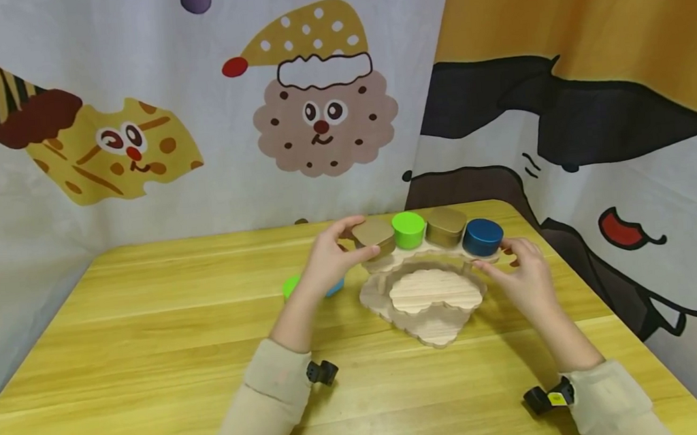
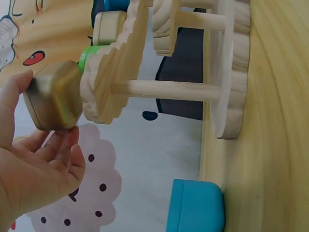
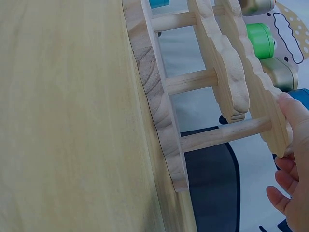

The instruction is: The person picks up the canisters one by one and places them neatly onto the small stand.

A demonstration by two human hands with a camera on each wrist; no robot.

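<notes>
A tiered wooden display stand (image 1: 437, 326) with scalloped shelves rises on short dowel posts. My left hand (image 1: 327, 257) grips a gold tin (image 2: 55, 96) between thumb and fingers at the left end of the top shelf (image 2: 104, 92); whether the tin rests fully on the shelf I cannot tell. Along that shelf stand a green round tin (image 1: 409, 232), another gold tin (image 1: 446, 229) and a dark blue round tin (image 1: 482, 237). My right hand (image 1: 528, 278) pinches the shelf's right end beside the blue tin, thumb on top and fingers underneath, as the right wrist view shows.
On the table (image 1: 168, 341), left of the stand and partly behind my left arm, are a light blue tin (image 2: 195, 208) and a bright green item (image 1: 291, 287). A printed curtain (image 1: 189, 66) hangs behind the table's back edge.
</notes>
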